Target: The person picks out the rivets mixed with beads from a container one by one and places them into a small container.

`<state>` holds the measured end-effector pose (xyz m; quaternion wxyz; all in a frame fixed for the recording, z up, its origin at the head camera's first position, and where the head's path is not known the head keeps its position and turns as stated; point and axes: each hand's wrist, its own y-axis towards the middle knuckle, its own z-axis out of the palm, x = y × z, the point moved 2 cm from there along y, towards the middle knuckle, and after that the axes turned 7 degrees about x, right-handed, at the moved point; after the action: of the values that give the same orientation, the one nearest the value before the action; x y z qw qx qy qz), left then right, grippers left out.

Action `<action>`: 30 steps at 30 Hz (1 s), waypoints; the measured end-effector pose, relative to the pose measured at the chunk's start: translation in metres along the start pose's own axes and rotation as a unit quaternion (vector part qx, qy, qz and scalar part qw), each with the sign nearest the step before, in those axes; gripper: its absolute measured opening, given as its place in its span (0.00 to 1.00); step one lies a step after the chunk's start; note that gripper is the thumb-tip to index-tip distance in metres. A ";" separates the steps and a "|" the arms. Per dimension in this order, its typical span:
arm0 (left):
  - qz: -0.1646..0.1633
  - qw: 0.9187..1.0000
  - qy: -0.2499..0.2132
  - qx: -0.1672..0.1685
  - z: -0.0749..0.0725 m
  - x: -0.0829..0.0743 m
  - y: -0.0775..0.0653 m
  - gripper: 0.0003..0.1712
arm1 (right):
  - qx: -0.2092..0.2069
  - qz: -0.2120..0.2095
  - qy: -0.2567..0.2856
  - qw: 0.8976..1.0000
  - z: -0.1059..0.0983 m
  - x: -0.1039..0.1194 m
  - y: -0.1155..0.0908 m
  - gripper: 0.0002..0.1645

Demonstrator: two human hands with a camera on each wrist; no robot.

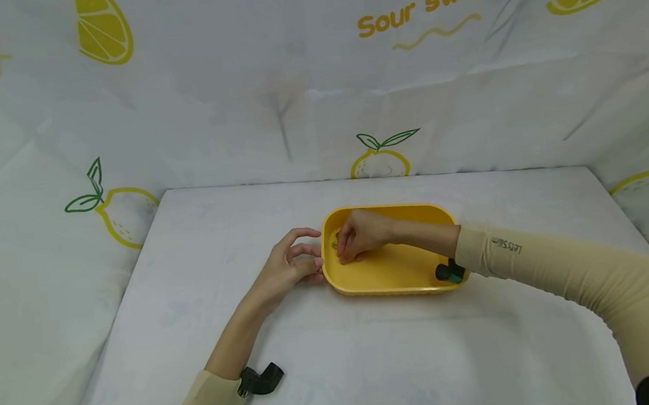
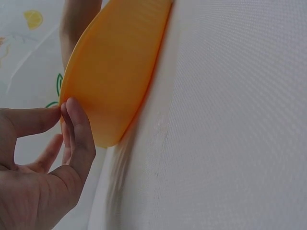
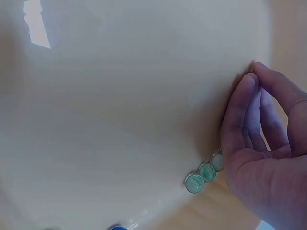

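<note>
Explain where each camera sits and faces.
Head: on the head, facing forward and down at the yellow tray; left fingers, right fingers, sleeves show.
Left wrist: worn there, facing the tray's outer wall; left fingers, right arm show.
Right wrist: worn there, facing glass marbles inside the tray; right fingers show.
Head and left wrist share the left fingers.

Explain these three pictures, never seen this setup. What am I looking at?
No robot here: these are a person's own two hands. The wide picture comes from a camera on the head, looking forward and down; the other two come from cameras on the left and right wrists.

A yellow tray sits on a white-covered table. The left hand touches the tray's end. The right hand reaches inside, fingertips together; whether they hold anything is hidden. Greenish marbles lie beside it.
</note>
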<state>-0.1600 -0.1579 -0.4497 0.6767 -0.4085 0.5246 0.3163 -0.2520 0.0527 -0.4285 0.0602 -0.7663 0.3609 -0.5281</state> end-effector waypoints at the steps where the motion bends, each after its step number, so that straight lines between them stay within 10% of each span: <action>1: 0.000 1.000 -0.001 0.000 0.000 0.000 0.000 0.33 | 0.001 -0.002 -0.001 1.000 0.000 0.000 0.000 0.07; 30: -0.003 1.000 0.001 -0.004 0.000 -0.001 0.000 0.34 | -0.014 -0.004 0.009 1.000 -0.024 0.007 -0.026 0.09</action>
<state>-0.1605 -0.1574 -0.4487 0.6752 -0.4131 0.5232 0.3159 -0.2585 0.0739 -0.4003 0.0442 -0.7638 0.3659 -0.5299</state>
